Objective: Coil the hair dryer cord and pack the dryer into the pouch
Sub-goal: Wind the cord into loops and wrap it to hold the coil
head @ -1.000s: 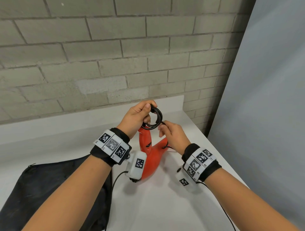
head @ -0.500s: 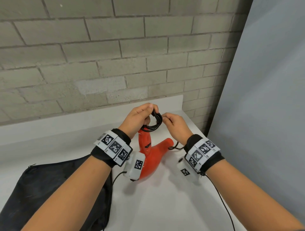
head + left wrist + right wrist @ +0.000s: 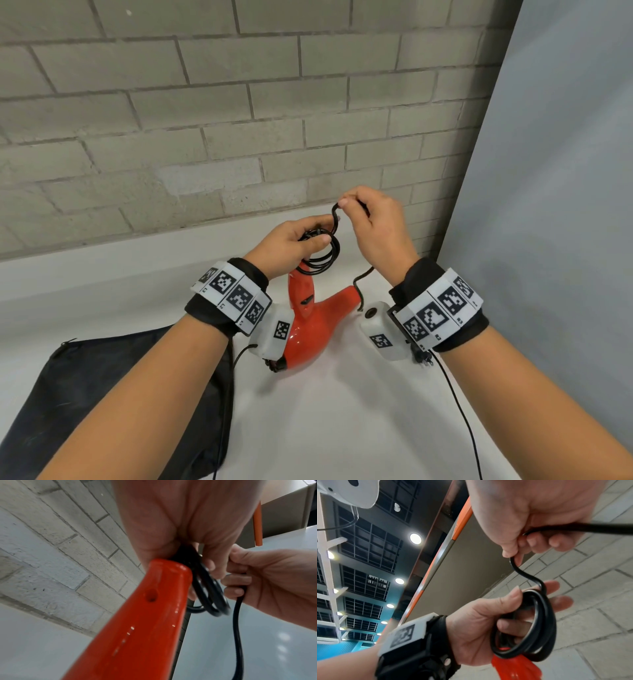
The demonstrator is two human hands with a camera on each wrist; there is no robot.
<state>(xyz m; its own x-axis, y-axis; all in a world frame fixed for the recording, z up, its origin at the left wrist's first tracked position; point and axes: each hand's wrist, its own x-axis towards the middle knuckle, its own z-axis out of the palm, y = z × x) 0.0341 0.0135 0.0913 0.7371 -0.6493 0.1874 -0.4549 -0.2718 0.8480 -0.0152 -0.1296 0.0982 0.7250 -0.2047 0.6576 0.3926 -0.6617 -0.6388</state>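
Note:
A red hair dryer (image 3: 310, 322) lies on the white counter (image 3: 342, 411), its handle (image 3: 150, 601) pointing up toward my left hand. My left hand (image 3: 291, 240) holds a small coil of black cord (image 3: 322, 255) just above the handle end; thumb and fingers curl round the loops (image 3: 537, 623). My right hand (image 3: 373, 226) is raised above and right of the coil and pinches the free cord (image 3: 518, 568) between thumb and forefinger. The rest of the cord (image 3: 358, 284) hangs below the right palm toward the dryer. The black pouch (image 3: 102, 394) lies flat at the lower left.
A grey brick wall (image 3: 239, 120) backs the counter, with a low white ledge at its foot. A grey panel (image 3: 555, 205) closes off the right side. A thin black cable (image 3: 462, 411) from the right wrist camera trails over the counter.
My right hand has lifted from beside the coil up and to the right, drawing a length of cord up with it. The left hand keeps holding the coil over the handle.

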